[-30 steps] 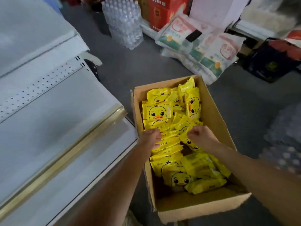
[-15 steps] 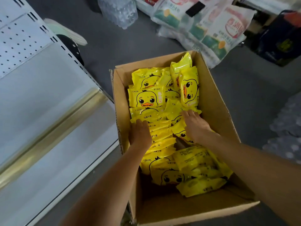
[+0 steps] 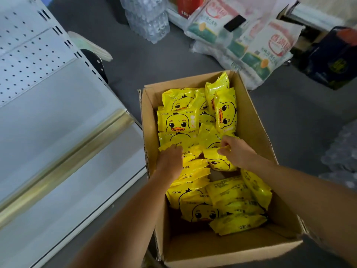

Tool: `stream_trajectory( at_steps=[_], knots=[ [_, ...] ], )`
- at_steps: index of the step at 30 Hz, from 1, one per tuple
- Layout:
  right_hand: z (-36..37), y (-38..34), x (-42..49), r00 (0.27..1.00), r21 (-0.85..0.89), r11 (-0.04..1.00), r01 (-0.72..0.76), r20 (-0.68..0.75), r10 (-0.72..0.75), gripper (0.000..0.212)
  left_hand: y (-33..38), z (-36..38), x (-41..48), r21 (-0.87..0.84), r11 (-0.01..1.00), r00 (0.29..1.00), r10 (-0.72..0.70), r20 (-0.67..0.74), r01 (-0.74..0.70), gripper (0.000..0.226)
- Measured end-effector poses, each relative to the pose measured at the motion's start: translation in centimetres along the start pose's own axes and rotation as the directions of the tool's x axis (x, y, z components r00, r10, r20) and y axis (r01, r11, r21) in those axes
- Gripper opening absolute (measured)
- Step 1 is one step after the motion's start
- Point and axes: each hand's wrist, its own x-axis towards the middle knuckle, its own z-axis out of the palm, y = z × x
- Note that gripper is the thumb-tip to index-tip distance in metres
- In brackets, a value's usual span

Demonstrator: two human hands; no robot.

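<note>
**A:** So, what's changed down there?

**B:** Not the big things. The white shelf (image 3: 58,132) stands at the left. The cardboard box (image 3: 251,120) sits on the floor (image 3: 301,120) by the shelf's front edge, and the yellow duck packets (image 3: 177,122) fill it from far end to near end.

**A:** The hands, then?

**B:** Yes. Half a second ago both lay flat on the packets. Now the right hand (image 3: 237,151), mid-box toward the right wall, has curled, and its grip pinches the top edge of one duck packet (image 3: 218,163). The left hand (image 3: 170,161), by the left wall, digs its fingertips into the row. Whether that grip closes on anything, I cannot tell.

**A:** Meaning?

**B:** Pressing has given way to picking, I'd judge. A packet looks ready to lift out.
</note>
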Motion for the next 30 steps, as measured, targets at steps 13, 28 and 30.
stream_trajectory(
  at_steps=[13,28,30],
  knots=[
    [-7.4,-8.5,-4.9,0.983,0.669,0.736,-0.102,-0.044,0.177,0.071,-1.0,-12.0,-8.3,-0.965,0.129,0.897,-0.413,0.158,0.230,0.008],
    [-5.2,-31.6,-13.9,0.981,0.614,0.769,0.180,-0.059,-0.183,0.011,-7.7,-22.1,-19.7,-0.947,-0.313,0.965,-0.260,0.019,-0.066,0.051],
    [-4.1,-34.8,-14.9,0.971,0.555,0.802,0.219,-0.040,-0.238,0.013,-9.0,-23.5,-21.5,-0.945,-0.318,0.971,-0.239,0.004,-0.075,0.049]
  ],
)
